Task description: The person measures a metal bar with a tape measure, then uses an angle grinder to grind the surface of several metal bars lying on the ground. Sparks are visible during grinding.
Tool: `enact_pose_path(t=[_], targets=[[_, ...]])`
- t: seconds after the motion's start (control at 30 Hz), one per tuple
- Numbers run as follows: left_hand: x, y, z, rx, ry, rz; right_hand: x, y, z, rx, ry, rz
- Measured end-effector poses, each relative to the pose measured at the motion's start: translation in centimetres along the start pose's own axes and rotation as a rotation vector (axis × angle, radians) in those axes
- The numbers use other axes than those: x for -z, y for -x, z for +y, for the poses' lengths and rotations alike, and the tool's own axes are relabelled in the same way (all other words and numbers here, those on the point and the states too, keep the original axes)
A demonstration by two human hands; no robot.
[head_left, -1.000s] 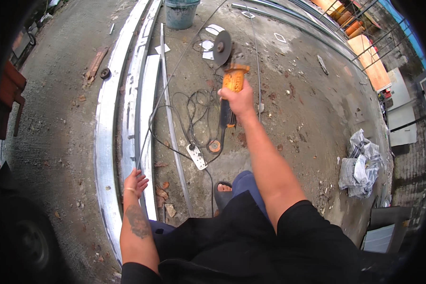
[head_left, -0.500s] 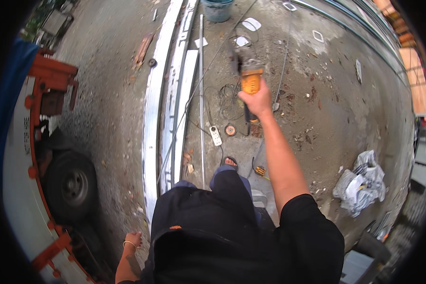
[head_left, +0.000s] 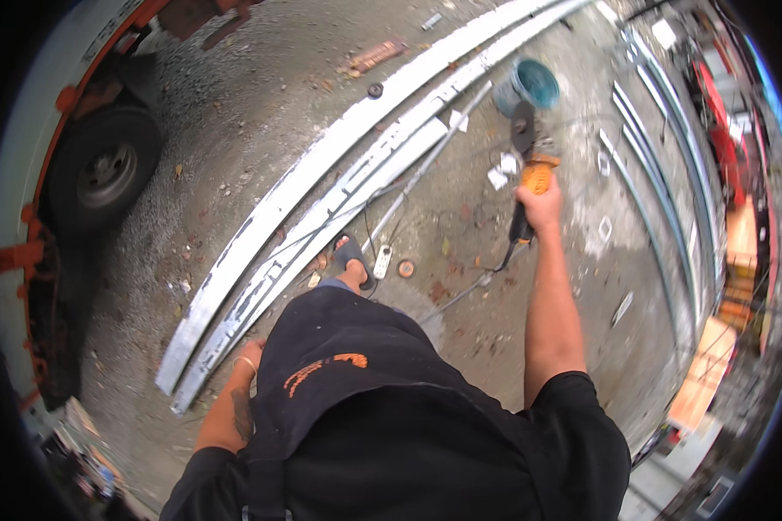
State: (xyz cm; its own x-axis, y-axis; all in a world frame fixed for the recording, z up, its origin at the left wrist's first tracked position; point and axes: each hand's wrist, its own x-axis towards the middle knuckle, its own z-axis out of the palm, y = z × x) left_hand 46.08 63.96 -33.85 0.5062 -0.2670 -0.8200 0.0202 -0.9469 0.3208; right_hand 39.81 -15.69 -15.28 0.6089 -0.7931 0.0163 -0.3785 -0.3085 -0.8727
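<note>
An angle grinder [head_left: 537, 176] with an orange body and a dark disc is gripped in my right hand [head_left: 543, 207], the fingers closed around it. My right arm is stretched forward, and the disc end appears just in front of a blue-green bucket [head_left: 537, 82]. The grinder's black cord hangs from its rear. My left hand [head_left: 250, 352] is low at my left side against the dark apron [head_left: 313, 339]; its fingers are mostly hidden. Long pale metal profiles [head_left: 321, 161] lie on the ground ahead and to the left.
A white power strip [head_left: 382, 260] and a round orange-centred disc [head_left: 406, 268] lie near my sandalled foot [head_left: 354, 259]. A thin metal tube [head_left: 426, 165] lies beside the profiles. On the right are long metal pipes [head_left: 660, 174]. A truck wheel [head_left: 104, 169] is on the left.
My view has swung to the right, so the profiles now slant. The grinder, still in my right hand, appears farther right. My left hand is now closer against the apron.
</note>
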Motion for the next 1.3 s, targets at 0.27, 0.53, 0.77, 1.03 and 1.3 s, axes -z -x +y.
enact_pose_path(t=[0.27, 0.53, 0.77, 1.03, 1.3], targets=[[4.2, -10.8, 12.4, -0.087, 0.411, 0.173, -30.2, -6.0, -9.3, 0.171, 0.293, -0.435], [2.5, -8.4, 5.4, 0.354, 1.191, 0.551, -52.3, -0.7, -18.9, 0.357, 0.578, -1.002], [-10.0, -6.2, 0.5, 0.874, 1.318, 0.870, -66.0, 4.9, -23.9, 0.735, 0.755, -1.421], [-25.7, -0.9, 37.4, 1.496, 2.199, 1.340, -80.0, 8.4, -21.0, 0.991, 0.938, -1.834], [2.8, -18.6, 101.2, 2.627, 2.698, -0.400, -90.5, 7.5, -19.1, 1.063, 0.893, -2.181]])
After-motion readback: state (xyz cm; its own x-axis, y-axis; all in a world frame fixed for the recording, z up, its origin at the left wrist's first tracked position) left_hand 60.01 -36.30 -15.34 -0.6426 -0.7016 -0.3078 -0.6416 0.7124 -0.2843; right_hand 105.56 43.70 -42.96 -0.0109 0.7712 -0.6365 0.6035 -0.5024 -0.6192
